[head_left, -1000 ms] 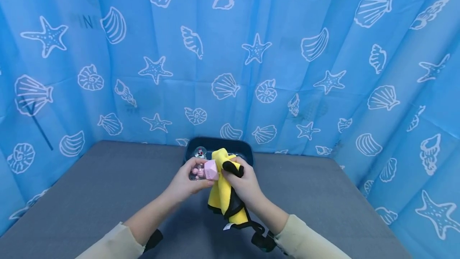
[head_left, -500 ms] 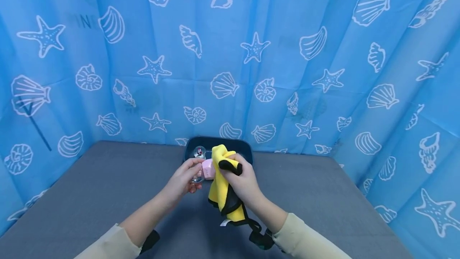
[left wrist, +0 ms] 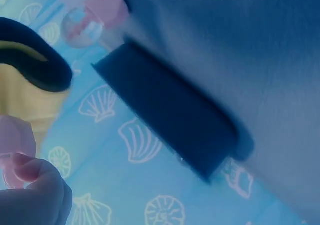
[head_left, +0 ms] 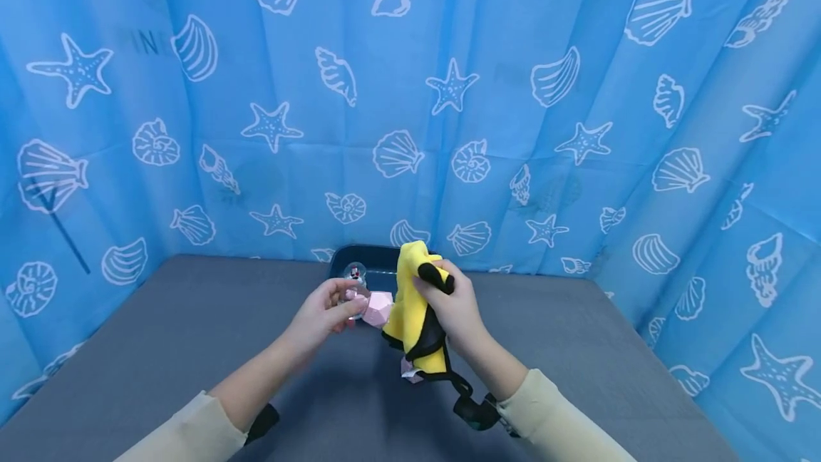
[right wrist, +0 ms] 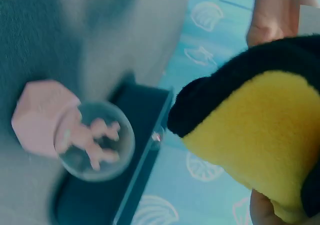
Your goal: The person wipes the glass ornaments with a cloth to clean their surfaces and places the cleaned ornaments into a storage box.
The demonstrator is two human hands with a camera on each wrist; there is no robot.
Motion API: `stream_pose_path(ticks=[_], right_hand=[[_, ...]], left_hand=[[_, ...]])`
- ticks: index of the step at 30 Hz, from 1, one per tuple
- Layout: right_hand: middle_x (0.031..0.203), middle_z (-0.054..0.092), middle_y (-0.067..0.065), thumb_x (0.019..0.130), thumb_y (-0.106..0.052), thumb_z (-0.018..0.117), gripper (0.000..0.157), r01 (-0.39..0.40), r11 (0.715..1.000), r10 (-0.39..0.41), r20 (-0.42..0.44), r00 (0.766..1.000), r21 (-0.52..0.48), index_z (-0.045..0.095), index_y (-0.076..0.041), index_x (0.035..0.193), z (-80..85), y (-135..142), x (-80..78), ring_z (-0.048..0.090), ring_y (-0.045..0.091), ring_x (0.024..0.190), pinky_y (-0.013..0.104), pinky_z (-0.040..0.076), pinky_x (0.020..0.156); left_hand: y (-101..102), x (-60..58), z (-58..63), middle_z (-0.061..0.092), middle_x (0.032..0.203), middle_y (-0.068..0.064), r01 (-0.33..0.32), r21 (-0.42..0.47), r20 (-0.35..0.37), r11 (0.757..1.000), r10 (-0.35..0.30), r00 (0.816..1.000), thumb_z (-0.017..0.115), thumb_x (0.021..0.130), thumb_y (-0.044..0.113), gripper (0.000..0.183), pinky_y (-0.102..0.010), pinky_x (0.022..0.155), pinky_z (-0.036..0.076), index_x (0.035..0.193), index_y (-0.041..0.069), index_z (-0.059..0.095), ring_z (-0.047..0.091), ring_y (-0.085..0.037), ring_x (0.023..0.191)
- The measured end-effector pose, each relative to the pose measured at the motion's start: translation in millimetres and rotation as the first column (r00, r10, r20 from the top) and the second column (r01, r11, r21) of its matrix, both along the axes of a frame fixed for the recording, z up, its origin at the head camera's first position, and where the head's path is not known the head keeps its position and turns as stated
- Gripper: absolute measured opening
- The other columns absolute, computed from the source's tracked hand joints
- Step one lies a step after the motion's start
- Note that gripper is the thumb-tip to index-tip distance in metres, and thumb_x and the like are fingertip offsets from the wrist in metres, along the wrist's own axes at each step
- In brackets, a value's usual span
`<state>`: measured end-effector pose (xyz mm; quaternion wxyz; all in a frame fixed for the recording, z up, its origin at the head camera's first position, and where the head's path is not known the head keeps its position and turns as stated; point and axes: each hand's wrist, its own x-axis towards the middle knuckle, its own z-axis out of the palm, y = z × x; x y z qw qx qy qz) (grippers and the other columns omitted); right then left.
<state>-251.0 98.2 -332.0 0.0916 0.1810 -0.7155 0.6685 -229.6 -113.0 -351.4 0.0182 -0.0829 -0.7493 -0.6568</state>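
In the head view my left hand holds a small snow globe by its clear dome, with the faceted pink base pointing right. The fingers partly hide a pink figure inside. My right hand grips a bunched yellow cloth with black edging, just right of that base. The cloth hangs down over part of a second pink-based snow globe on the table. In the right wrist view this second snow globe shows its pink figure under the dome. The left wrist view has the held globe's base at its left edge.
A dark blue tray stands at the table's back edge, behind my hands. Inside its left end is another snow globe with a small red and black figure. A blue curtain with white shells hangs behind the grey table.
My left hand has shifted its grip and turned the snow globe. My right hand has drawn the cloth up and right, away from the base. The second globe shows below the cloth now.
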Motion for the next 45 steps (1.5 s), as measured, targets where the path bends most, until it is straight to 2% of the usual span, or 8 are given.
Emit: stream_pose_path(ticks=[4, 10, 14, 19, 23, 29, 38, 45], right_hand=[[0.102, 0.056, 0.016, 0.093, -0.004, 0.062, 0.018, 0.040, 0.998, -0.039, 0.004, 0.999, -0.044, 0.053, 0.005, 0.106, 8.9, 17.3, 0.5, 0.063, 0.022, 0.083, 0.033, 0.054, 0.073], [0.100, 0.057, 0.014, 0.093, -0.003, 0.061, 0.020, 0.104, 0.991, -0.102, 0.022, 0.995, -0.084, 0.053, 0.005, 0.109, 13.8, 41.4, 1.6, 0.063, 0.018, 0.081, 0.029, 0.054, 0.072], [0.099, 0.056, 0.013, 0.094, -0.004, 0.060, 0.021, 0.118, 0.989, -0.115, 0.039, 0.993, -0.089, 0.052, 0.006, 0.111, 11.4, 52.9, 4.6, 0.063, 0.017, 0.082, 0.029, 0.054, 0.073], [0.101, 0.056, 0.013, 0.095, -0.004, 0.059, 0.024, 0.132, 0.987, -0.127, 0.065, 0.990, -0.094, 0.050, 0.006, 0.115, 8.6, 62.8, 6.7, 0.063, 0.016, 0.082, 0.029, 0.054, 0.073], [0.103, 0.056, 0.014, 0.096, -0.005, 0.058, 0.025, 0.126, 0.987, -0.118, 0.081, 0.990, -0.099, 0.049, 0.005, 0.117, 8.2, 67.9, 7.9, 0.064, 0.017, 0.084, 0.029, 0.055, 0.074], [0.103, 0.056, 0.014, 0.096, -0.006, 0.059, 0.026, 0.142, 0.985, -0.133, 0.097, 0.986, -0.099, 0.049, 0.004, 0.117, 8.0, 75.0, 9.3, 0.064, 0.018, 0.084, 0.029, 0.055, 0.074], [0.105, 0.056, 0.015, 0.095, -0.007, 0.059, 0.027, 0.170, 0.983, -0.160, 0.128, 0.979, -0.073, 0.050, 0.004, 0.118, 4.0, 81.6, 11.6, 0.064, 0.019, 0.086, 0.030, 0.054, 0.074], [0.105, 0.056, 0.016, 0.095, -0.006, 0.059, 0.027, 0.159, 0.985, -0.151, 0.110, 0.982, -0.070, 0.050, 0.005, 0.117, 1.9, 81.5, 9.6, 0.064, 0.020, 0.086, 0.031, 0.055, 0.075]], left_hand=[[-2.1, -11.3, 8.9, 0.057, 0.111, -0.011, 0.017, -0.084, -0.015, 0.996, -0.018, 1.000, 0.063, 0.095, 0.026, 0.045, -0.030, 0.072, 0.044, 0.132, 0.005, 0.049, 0.056, -0.025, 0.088], [-8.7, -39.2, 21.6, 0.056, 0.115, -0.014, 0.055, -0.186, -0.048, 0.981, -0.065, 0.997, 0.065, 0.094, 0.030, 0.050, -0.029, 0.057, 0.044, 0.136, 0.008, 0.049, 0.059, -0.021, 0.076], [-9.3, -58.6, 27.4, 0.050, 0.127, -0.017, 0.084, -0.208, 0.008, 0.975, -0.084, 0.996, 0.066, 0.093, 0.025, 0.053, -0.029, 0.058, 0.047, 0.139, 0.008, 0.046, 0.060, -0.022, 0.074], [-0.6, -85.1, 28.6, 0.047, 0.135, -0.020, 0.072, -0.237, 0.070, 0.969, -0.057, 0.996, 0.069, 0.091, 0.022, 0.055, -0.030, 0.069, 0.050, 0.138, 0.003, 0.045, 0.058, -0.026, 0.093], [7.3, -104.9, 21.8, 0.049, 0.132, -0.024, 0.081, -0.249, 0.062, 0.965, -0.068, 0.996, 0.067, 0.091, 0.015, 0.055, -0.039, 0.081, 0.051, 0.138, -0.002, 0.044, 0.054, -0.030, 0.106], [19.2, -126.7, 1.8, 0.050, 0.131, -0.027, 0.073, -0.220, 0.060, 0.973, -0.061, 0.996, 0.066, 0.090, 0.007, 0.058, -0.038, 0.081, 0.052, 0.141, -0.006, 0.042, 0.054, -0.031, 0.108], [32.7, -140.1, -31.4, 0.049, 0.134, -0.027, 0.003, -0.212, 0.075, 0.977, 0.014, 0.997, 0.067, 0.090, 0.006, 0.058, -0.043, 0.094, 0.048, 0.140, -0.008, 0.042, 0.051, -0.036, 0.117], [40.5, -147.1, -42.4, 0.052, 0.127, -0.030, -0.019, -0.192, 0.080, 0.981, 0.035, 0.996, 0.067, 0.089, -0.002, 0.058, -0.039, 0.083, 0.054, 0.139, -0.010, 0.041, 0.060, -0.035, 0.104]])
